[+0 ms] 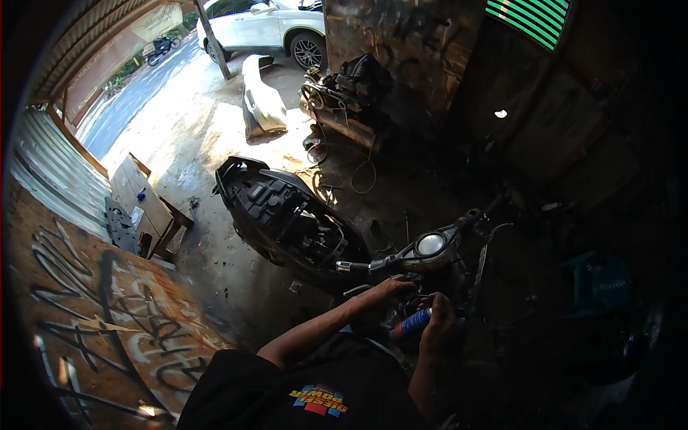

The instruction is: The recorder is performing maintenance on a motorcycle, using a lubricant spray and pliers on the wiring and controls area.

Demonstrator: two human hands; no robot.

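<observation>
A partly stripped scooter stands before me, its seat area uncovered and its handlebar turned toward me, with a round light-coloured gauge at the middle. My right hand is closed around a blue and red spray can, which lies tilted in its grip. Just below the handlebar, my left hand reaches in with its fingers curled against the scooter's dark front parts. Shadow hides what those fingers hold. A brake lever sticks out beside the left wrist.
An air compressor with a loose hose stands beyond the scooter, near a detached white car panel. A wooden bench is at the left by a painted board wall. A teal case sits in shadow at right. Outside is a white car.
</observation>
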